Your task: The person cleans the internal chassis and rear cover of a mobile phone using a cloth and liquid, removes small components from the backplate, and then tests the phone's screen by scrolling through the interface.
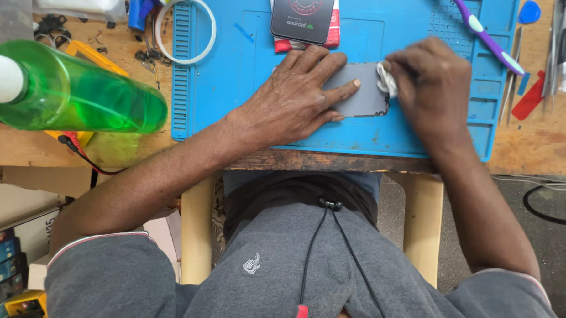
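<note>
Grey phone panel (359, 93) lies flat on the blue work mat (248, 64) atop the wooden desk (534, 146). Left hand (297, 100) presses it down, fingers spread and released, grasping nothing. Right hand (431, 82) has its grip clenched on a small white wad (387, 80) touching the panel's right edge. A green spray bottle (78, 95) lies well apart, left.
</note>
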